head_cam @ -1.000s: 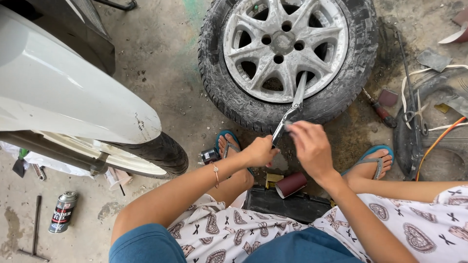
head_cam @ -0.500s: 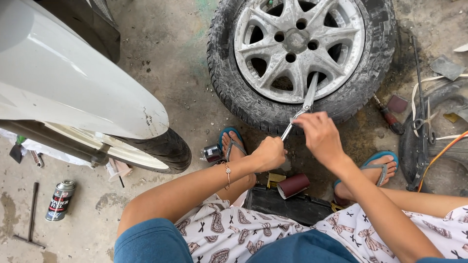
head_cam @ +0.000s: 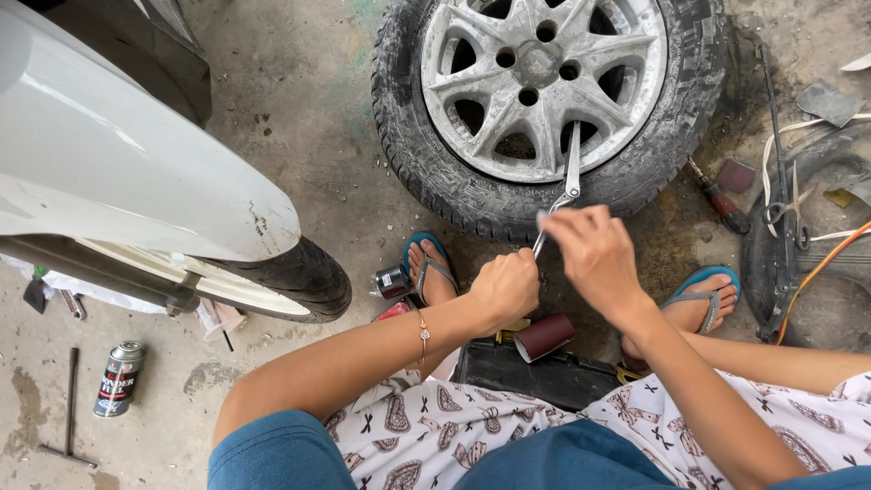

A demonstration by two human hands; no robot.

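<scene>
A car wheel (head_cam: 544,100) with a dusty silver alloy rim lies flat on the concrete in front of me. A slim metal tool (head_cam: 564,186) slants down from the rim toward my hands. My left hand (head_cam: 506,286) is closed in a fist around its lower end. My right hand (head_cam: 590,254) grips the shaft just above, its fingertips blurred. Both hands hover over the near edge of the tyre, between my feet in blue sandals (head_cam: 431,263).
A white vehicle body and its tyre (head_cam: 299,281) fill the left. A spray can (head_cam: 118,377) and a T-handled tool (head_cam: 71,408) lie lower left. A black case (head_cam: 535,372) and sandpaper roll (head_cam: 544,336) sit by my knees. A screwdriver (head_cam: 721,201), scissors and hoses clutter the right.
My hands and the tool stay together at the tyre's near edge; the right hand has shifted slightly along the shaft. The view has drifted, so the wheel sits a little higher and further right.
</scene>
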